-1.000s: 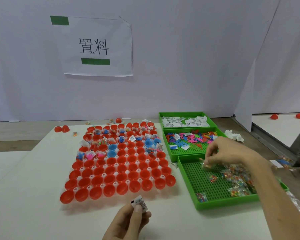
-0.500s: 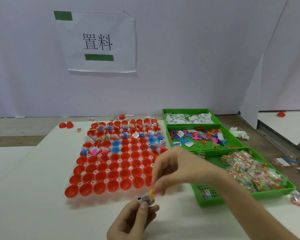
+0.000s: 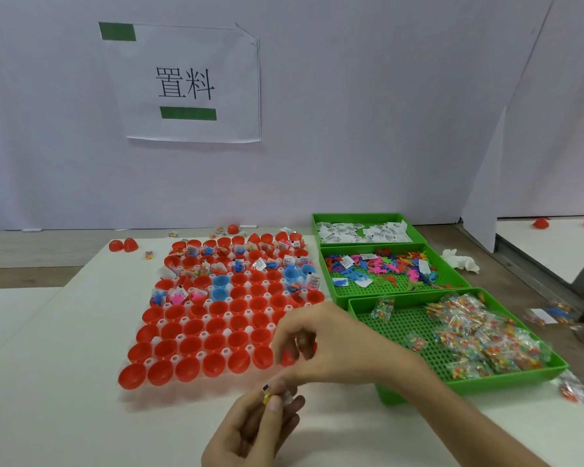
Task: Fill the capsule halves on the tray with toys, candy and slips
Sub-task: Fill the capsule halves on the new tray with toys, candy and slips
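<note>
**Hands meet at near edge of tray, slip pinched in left**

Left hand (image 3: 253,429) low centre, palm up, thumb pressing a slip (image 3: 266,389) against the fingertips. A bit of yellow and clear wrap, probably a candy packet (image 3: 285,396), sits in the same pinch. Right hand (image 3: 327,345) is just above it, over the tray's near right corner, fingers curled down toward the left fingertips. It is blurred, so I cannot tell if it grips anything.

Tray (image 3: 129,392) is on the white table (image 3: 48,365), left of the bins, packed with red capsule halves (image 3: 193,326) and a few blue ones (image 3: 220,282). Toys and slips show in the far rows only.

Three green bins stand in a row on the right, touching. The far bin (image 3: 361,215) has slips, the middle bin (image 3: 378,288) has coloured toys (image 3: 385,266), and the near bin (image 3: 402,332) has candy packets (image 3: 479,342).

Two loose red halves (image 3: 123,245) lie at the far left of the table. A paper sign (image 3: 189,85) is on the wall.
</note>
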`<state>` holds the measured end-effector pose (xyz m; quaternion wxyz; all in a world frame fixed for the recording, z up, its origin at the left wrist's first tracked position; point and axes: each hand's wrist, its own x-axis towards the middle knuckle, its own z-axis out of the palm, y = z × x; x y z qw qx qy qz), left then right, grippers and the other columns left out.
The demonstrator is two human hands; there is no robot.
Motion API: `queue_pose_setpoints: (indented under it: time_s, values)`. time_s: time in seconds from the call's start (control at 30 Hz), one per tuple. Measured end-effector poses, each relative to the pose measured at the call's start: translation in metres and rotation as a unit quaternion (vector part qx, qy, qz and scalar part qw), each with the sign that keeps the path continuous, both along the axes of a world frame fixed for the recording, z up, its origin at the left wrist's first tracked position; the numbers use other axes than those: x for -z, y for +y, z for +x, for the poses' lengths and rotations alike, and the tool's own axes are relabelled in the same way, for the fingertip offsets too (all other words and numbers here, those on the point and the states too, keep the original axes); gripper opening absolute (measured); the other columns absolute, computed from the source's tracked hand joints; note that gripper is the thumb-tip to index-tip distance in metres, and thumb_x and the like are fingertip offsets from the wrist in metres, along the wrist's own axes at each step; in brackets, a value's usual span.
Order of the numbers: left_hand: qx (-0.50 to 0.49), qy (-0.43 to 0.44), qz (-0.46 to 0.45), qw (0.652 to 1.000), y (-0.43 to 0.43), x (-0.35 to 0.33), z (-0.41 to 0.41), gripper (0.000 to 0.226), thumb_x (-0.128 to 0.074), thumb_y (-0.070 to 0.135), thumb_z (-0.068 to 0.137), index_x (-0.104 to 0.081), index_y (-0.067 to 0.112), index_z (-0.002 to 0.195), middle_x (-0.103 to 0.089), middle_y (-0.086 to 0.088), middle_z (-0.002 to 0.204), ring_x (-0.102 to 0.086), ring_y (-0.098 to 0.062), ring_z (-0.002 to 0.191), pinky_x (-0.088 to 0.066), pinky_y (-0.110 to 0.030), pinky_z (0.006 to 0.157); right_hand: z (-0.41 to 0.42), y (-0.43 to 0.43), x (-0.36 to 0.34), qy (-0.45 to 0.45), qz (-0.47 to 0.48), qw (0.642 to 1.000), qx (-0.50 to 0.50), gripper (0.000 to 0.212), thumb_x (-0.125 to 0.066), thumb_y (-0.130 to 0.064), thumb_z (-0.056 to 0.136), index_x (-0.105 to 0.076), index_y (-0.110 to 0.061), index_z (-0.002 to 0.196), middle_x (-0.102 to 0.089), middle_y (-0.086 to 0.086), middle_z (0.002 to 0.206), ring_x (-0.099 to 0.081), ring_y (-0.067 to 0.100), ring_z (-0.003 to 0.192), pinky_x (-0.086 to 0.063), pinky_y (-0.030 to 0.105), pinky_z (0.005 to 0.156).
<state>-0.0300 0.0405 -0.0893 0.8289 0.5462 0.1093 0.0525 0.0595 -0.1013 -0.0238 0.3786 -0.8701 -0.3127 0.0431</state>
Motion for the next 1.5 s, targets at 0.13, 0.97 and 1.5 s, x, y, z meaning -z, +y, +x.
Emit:
queue_pose_setpoints:
  time_s: [0.13, 0.97, 1.5]
  values:
    - [0.040, 0.026, 0.072, 0.996, 0.015, 0.004, 0.011, 0.021, -0.058, -0.014, 0.086, -0.074, 0.001, 0.085, -0.075, -0.017, 0.078, -0.075, -0.026, 0.073, -0.058, -0.022, 0.058, 0.018, -0.020, 0.001, -0.041, 0.020, 0.989, 0.142, 0.010, -0.072, -0.041, 0.087, -0.072, -0.031, 0.085, -0.067, -0.016, 0.081, -0.060, -0.001, 0.073, -0.046, 0.014, 0.065]
    - [0.088, 0.019, 0.086, 0.992, 0.006, -0.015, 0.002, 0.027, -0.058, -0.018, 0.085, -0.074, 0.004, 0.080, -0.075, -0.013, 0.074, -0.074, -0.024, 0.066, -0.058, -0.021, 0.058, 0.072, -0.097, 0.040, 0.025, -0.244, 0.904, 0.350, 0.040, -0.032, -0.053, 0.104, -0.054, -0.032, 0.130, -0.048, -0.006, 0.146, -0.039, 0.020, 0.141, -0.012, 0.053, 0.116]
    - [0.088, 0.016, 0.087, 0.992, 0.005, -0.016, 0.002, 0.025, -0.057, -0.017, 0.086, -0.073, 0.002, 0.081, -0.075, -0.014, 0.073, -0.073, -0.024, 0.065, -0.059, -0.023, 0.058, 0.059, -0.093, 0.019, -0.084, 0.077, 0.907, 0.406, 0.012, -0.070, -0.015, 0.092, -0.076, -0.025, 0.092, -0.072, -0.012, 0.092, -0.061, -0.007, 0.079, -0.047, 0.010, 0.072]
